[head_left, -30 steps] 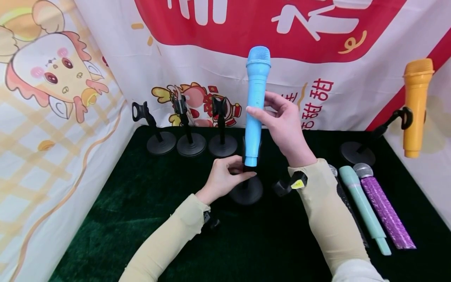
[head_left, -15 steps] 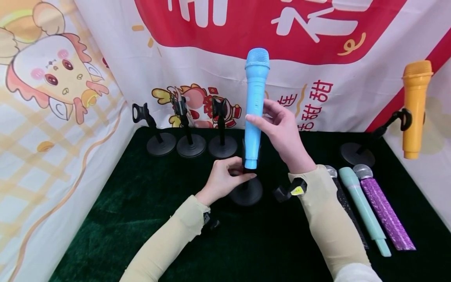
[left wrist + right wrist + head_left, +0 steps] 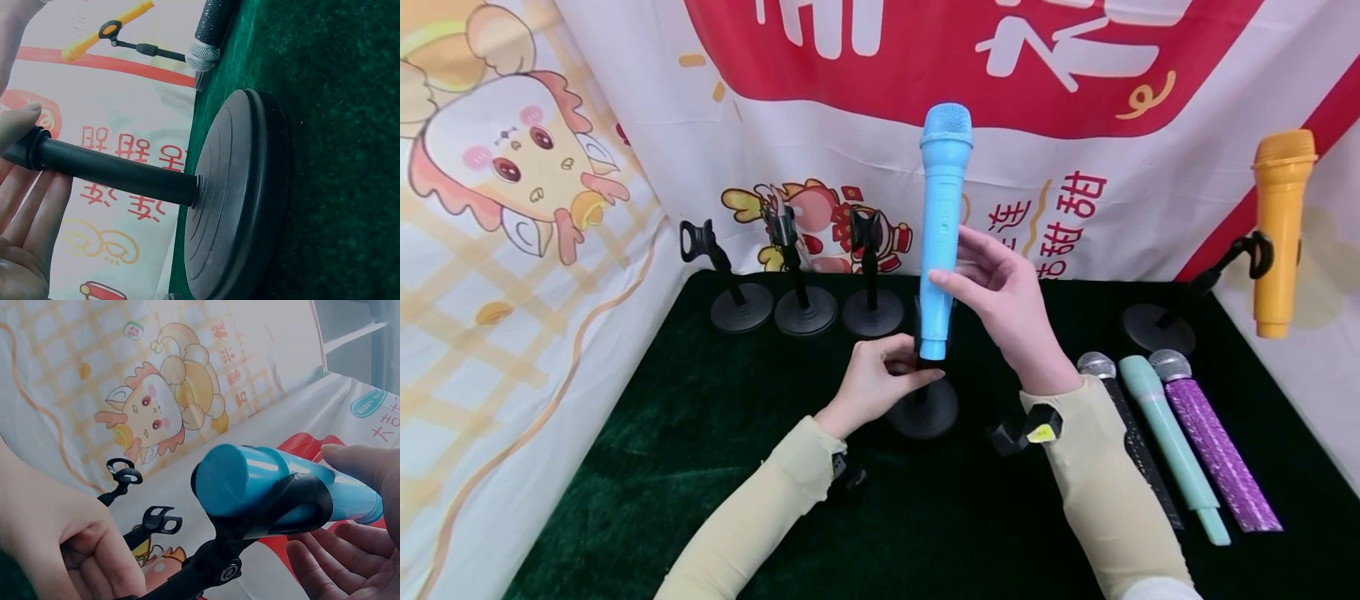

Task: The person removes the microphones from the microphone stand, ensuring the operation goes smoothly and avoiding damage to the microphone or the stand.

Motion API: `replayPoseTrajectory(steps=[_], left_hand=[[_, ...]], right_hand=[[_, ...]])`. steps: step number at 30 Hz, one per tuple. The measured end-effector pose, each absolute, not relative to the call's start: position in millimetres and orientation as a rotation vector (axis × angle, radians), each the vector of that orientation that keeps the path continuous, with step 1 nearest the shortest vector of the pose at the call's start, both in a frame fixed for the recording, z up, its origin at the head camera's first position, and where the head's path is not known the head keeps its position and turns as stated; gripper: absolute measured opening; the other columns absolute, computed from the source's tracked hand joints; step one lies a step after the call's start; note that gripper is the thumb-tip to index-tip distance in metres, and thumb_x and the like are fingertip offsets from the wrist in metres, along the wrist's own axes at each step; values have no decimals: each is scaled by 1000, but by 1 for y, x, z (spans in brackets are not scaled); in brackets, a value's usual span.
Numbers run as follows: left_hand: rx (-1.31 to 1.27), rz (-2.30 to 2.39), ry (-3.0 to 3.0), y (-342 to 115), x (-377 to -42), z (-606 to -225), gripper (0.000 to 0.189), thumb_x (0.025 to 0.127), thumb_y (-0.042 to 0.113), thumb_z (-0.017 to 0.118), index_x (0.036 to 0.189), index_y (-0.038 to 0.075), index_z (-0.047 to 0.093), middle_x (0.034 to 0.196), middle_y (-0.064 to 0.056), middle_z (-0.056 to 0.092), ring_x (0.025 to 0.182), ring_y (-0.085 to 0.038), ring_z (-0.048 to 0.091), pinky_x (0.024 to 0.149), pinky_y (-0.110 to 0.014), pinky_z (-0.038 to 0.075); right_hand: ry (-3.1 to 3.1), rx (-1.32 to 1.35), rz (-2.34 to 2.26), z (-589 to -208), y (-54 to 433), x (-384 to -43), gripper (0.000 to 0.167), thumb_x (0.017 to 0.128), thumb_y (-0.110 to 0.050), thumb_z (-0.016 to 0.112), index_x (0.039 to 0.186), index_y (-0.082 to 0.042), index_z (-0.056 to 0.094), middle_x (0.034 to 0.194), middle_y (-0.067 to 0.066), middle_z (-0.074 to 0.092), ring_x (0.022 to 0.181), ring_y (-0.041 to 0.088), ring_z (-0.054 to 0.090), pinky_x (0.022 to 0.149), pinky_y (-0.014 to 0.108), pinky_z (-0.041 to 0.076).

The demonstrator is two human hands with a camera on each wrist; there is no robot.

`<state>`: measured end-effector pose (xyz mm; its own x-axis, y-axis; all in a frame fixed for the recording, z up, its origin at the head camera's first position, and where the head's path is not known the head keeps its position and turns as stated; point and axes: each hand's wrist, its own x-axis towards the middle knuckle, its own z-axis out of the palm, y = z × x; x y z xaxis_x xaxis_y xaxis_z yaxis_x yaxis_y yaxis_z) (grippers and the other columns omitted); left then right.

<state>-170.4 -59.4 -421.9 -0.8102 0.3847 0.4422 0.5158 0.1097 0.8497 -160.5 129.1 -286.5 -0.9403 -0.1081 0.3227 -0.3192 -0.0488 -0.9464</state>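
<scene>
A light blue microphone (image 3: 944, 208) stands upright, its lower part in the black clip (image 3: 300, 506) of a desk stand. My left hand (image 3: 880, 379) grips the stand's neck just below the clip, thumb in front. In the left wrist view the stand's black pole (image 3: 119, 169) runs down to its round base (image 3: 231, 200), which sits on the green cloth. My right hand (image 3: 1003, 304) is around the microphone's lower body from the right, thumb across its front. Its fingers (image 3: 350, 562) look loose in the right wrist view, with a gap between thumb and microphone.
Three bare stands (image 3: 805, 308) line the back left of the green cloth (image 3: 700, 467). At the right, a yellow microphone (image 3: 1281, 233) sits in its own stand. Black (image 3: 1138, 450), mint green (image 3: 1176, 450) and purple (image 3: 1221, 454) microphones lie before it. Printed fabric walls (image 3: 820, 133) rise behind.
My right hand has slid down along the blue microphone, from its middle to its lower body. The microphone has sunk very slightly. My left hand keeps its hold on the stand.
</scene>
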Motion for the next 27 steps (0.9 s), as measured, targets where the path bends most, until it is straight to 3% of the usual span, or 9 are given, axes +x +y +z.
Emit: replayPoseTrajectory(steps=[6, 18, 27], left_hand=[[-921, -1804, -2252, -60, -170, -423, 16, 89, 24, 82, 100, 17, 73, 93, 6, 72, 81, -11, 72, 77, -31, 61], [-931, -1801, -2240, -61, -170, -425, 17, 90, 28, 81, 101, 18, 72, 93, 6, 71, 81, -11, 72, 76, -31, 61], [-929, -1803, -2240, -59, -170, -422, 16, 90, 21, 81, 101, 14, 73, 92, 3, 72, 80, -12, 71, 77, -31, 61]], right_hand=[[-2028, 500, 2144, -289, 128, -155, 58, 92, -14, 78, 145, -10, 56, 136, 13, 62, 114, 26, 67, 97, 37, 54], [-1941, 600, 2124, -289, 126, -153, 66, 94, -1, 72, 153, -16, 47, 140, 14, 59, 106, 25, 71, 96, 37, 55], [-1969, 578, 2037, -289, 124, -154, 65, 96, -5, 72, 153, -24, 48, 140, 12, 60, 108, 28, 70, 96, 37, 54]])
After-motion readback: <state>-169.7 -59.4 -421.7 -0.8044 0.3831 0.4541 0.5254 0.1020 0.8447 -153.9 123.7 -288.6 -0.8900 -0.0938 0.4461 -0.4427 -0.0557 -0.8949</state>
